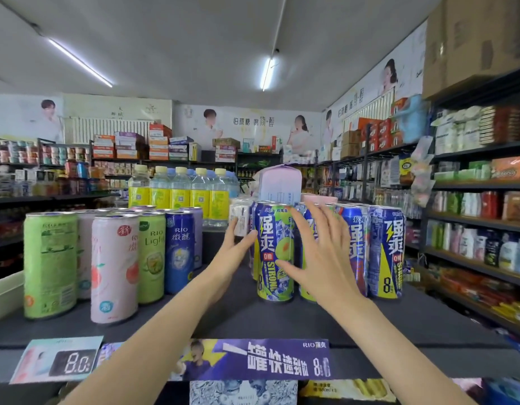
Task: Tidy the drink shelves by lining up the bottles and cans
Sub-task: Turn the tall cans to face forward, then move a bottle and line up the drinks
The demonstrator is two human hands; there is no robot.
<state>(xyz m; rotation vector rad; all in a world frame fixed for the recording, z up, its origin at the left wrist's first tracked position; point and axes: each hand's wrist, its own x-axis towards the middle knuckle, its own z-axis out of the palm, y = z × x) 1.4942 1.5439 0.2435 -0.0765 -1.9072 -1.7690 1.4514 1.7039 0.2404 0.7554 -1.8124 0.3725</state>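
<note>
We see the blue-and-green can (274, 252) standing upright near the middle of the dark shelf (252, 317), set forward of the cans behind it and well back from the shelf's front edge. Our left hand (232, 255) touches its left side with fingers nearly straight, and our right hand (317, 255) lies against its right front with fingers spread and straight; neither hand wraps around it. Just right of it, partly behind our right hand, stands a cluster of blue cans (369, 252) packed close together, the outermost near the shelf's right end. To the left, across an open strip of bare shelf, a group of slim cans stands upright: a green can (49, 264) farthest left, a pink can (114, 267) nearest the front, a light green can (150, 258) and a dark blue can (178, 249) behind. Bare shelf surface lies in front of all the cans. Farther back, yellow-labelled bottles (179, 191) stand in a row, with a pale pink carton (279, 182) above the blue cans. Along the front edge hang a purple banner strip (252, 359) and a price tag (60, 362).
</note>
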